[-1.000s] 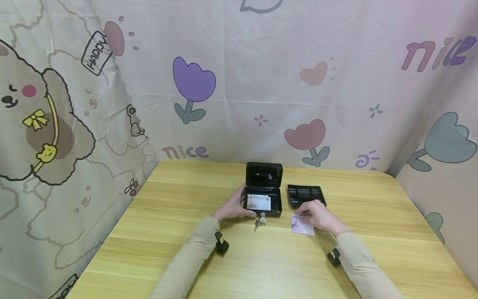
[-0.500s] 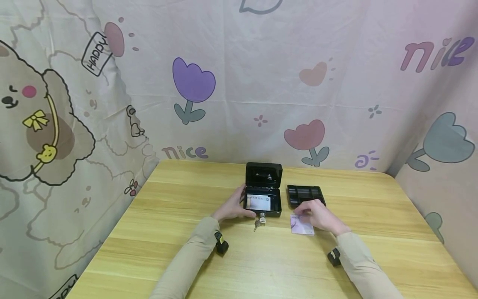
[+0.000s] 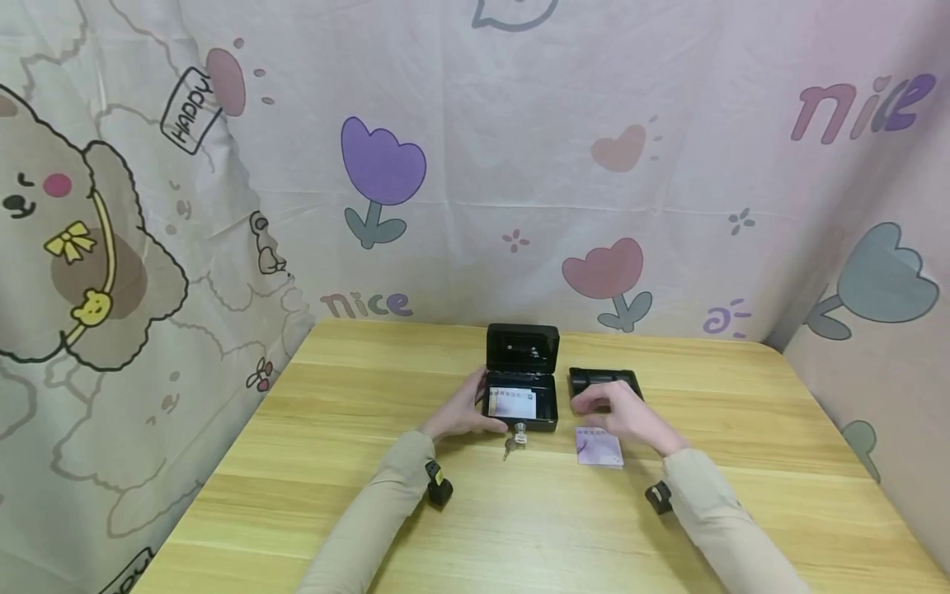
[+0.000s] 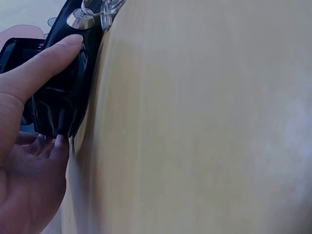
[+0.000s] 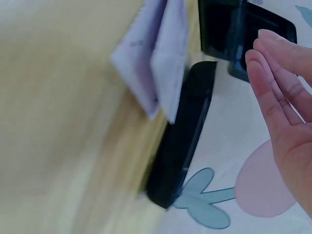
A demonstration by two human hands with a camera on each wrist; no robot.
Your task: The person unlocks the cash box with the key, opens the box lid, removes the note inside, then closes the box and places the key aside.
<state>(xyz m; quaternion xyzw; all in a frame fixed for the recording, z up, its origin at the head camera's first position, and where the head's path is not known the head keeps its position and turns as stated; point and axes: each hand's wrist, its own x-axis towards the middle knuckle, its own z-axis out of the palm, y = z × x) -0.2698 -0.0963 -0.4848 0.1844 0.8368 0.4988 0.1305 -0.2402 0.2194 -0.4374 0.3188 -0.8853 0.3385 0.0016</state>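
Currently | folded note [image 3: 599, 449] right of the cash box [image 3: 540, 425], long axis unclear; right hand [image 3: 622, 412] nearer, just beyond it | its fingers narrow, I see nothing held | left hand [image 3: 462, 414] grips cash box

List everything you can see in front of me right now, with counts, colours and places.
cash box: one, black, lid raised, on the table
lock: one, silver, box front
key: at least one, dark, by the lock
paper notes: at least one, pale, inside the box
folded note: one, light purple, on the table, near side of the tray
tray: one, black, right of the box
table: one, light wood, under everything
cloth: printed, pale, behind
wrist cameras: two, black, at the wrists
sleeves: two, beige
left hand: one, gripping the box
right hand: one, holding nothing, near the tray
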